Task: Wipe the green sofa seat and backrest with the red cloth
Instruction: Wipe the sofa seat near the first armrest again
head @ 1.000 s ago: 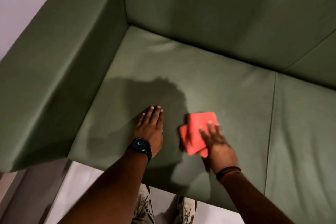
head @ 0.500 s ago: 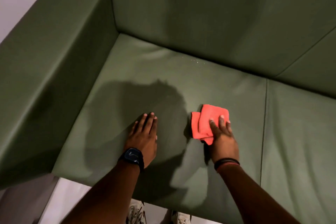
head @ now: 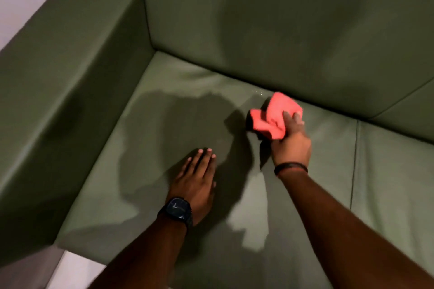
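We see the right hand (head: 291,145) closed around the bunched red cloth (head: 276,115), fingers curled over its near edge, with the cloth down on the green sofa seat (head: 150,195) close to the crease where the seat meets the backrest (head: 270,19). A few pale specks lie on the seat just beside the cloth's far edge. The left hand (head: 196,180) lies flat on the seat, palm down, fingers spread only slightly and extended, holding nothing; it is nearer us and to the left of the cloth, apart from it. We note a dark watch (head: 177,211) on the left wrist and a thin band (head: 291,168) on the right wrist. The armrest (head: 65,77) rises at left. A seam (head: 354,164) divides the seat cushions at right
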A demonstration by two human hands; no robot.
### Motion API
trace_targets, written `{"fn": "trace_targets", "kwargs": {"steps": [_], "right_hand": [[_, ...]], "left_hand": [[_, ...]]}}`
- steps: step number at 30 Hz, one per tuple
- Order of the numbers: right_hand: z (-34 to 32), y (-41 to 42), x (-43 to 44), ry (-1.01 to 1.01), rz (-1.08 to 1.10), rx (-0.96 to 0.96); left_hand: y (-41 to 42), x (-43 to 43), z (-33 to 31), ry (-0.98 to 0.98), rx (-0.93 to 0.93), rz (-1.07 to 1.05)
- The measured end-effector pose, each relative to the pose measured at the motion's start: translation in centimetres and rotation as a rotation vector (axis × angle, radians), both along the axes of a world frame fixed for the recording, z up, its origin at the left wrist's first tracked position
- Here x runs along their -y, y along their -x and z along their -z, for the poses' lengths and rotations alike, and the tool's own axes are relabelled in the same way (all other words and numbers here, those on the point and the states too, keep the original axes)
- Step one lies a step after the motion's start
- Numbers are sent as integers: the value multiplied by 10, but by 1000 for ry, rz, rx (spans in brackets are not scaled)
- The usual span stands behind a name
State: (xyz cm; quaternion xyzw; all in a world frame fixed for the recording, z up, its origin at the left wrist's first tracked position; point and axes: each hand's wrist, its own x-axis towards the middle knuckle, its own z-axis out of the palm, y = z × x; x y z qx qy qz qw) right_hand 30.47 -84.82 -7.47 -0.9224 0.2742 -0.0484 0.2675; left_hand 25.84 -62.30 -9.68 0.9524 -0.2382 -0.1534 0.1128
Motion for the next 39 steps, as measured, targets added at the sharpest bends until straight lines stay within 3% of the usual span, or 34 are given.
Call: {"fn": "trace_targets", "kwargs": {"steps": [5,14,20,23,26,31,36,39], "right_hand": [[14,-62,5,81,-41,-117],[34,-73,-10,222,-53,-207],[30,-66,-2,295,-553,-164],[31,-64,4,298,-416,-189],[29,-80,-25,177,-297,-217],[26,-94,-45,212,-672,-202],[21,-61,15,267,-394,-230],[13,-50,15,254,-377,-282]], "left_hand": [[-29,9,6,78,38,55],[-107,24,24,-43,114,-16],[-130,33,22,-81,126,-62],[-130,29,23,-97,125,-54],[-131,26,23,-111,122,-26],[-127,22,20,-95,76,-46],[-115,14,13,-113,70,-50],[-107,16,11,-118,37,-70]]}}
